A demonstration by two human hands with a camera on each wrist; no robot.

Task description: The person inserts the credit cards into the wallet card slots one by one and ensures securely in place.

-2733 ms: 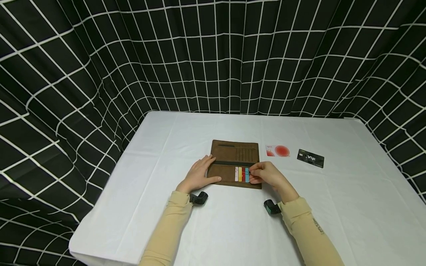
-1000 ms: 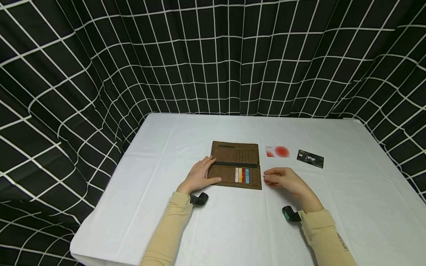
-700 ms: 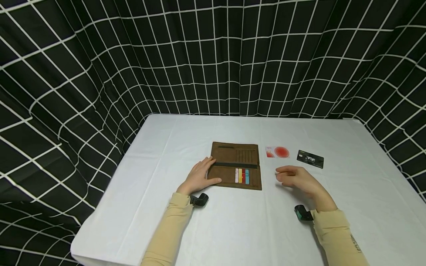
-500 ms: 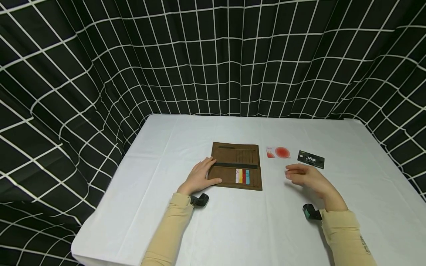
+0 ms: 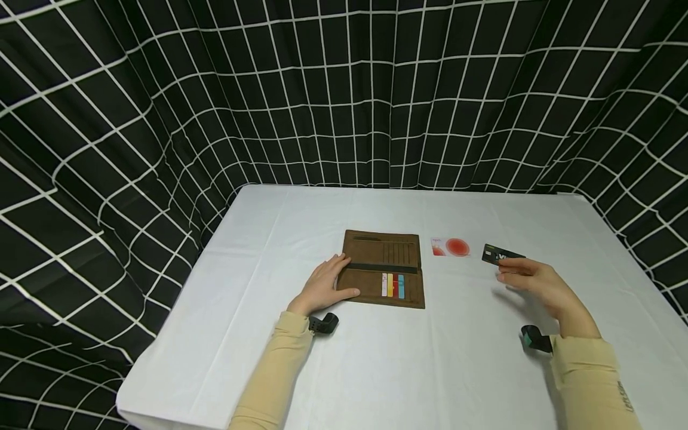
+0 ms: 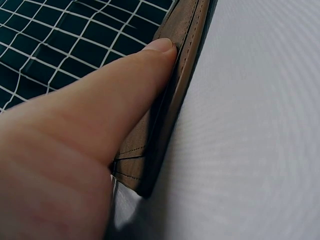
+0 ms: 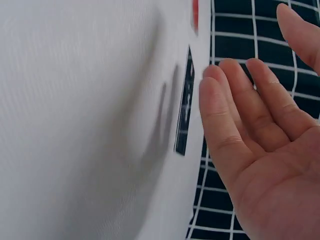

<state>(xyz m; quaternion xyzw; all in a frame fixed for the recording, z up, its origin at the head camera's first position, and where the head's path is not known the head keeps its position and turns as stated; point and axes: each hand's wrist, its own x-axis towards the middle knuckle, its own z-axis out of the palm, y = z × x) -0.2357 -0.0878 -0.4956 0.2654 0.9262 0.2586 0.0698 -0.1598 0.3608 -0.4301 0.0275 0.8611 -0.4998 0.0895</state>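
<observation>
Wallet: The brown wallet (image 5: 365,251) is laid unfolded near the middle of the desk (image 5: 376,364), and its fold is directed from left to right.
Row in the wallet: In the right part of the near half, four narrow card edges are shown; from left to right are placed a white card (image 5: 384,285), a yellow card (image 5: 389,285), a red card (image 5: 395,286) and a blue card (image 5: 401,286).
Left hand: The left side of the wallet is touched by the left hand (image 5: 321,286); its fingers are extended, and its thumb is stretched over the near half.
Right hand: The right hand (image 5: 539,288) is held above the desk, just beside the black card (image 5: 491,254); its fingers are slightly bent, and the thumb is parted from them. Its shadow is cast on the desk.
Black card: It is laid slantwise at the far right of the wallet; in the head view its right part is covered by the fingers.
Picture card: The red and white card (image 5: 450,246) is placed between the wallet and the black card, apart from both.
Background: The desk is surrounded by a dark curtain (image 5: 322,89) with white grid lines.
</observation>
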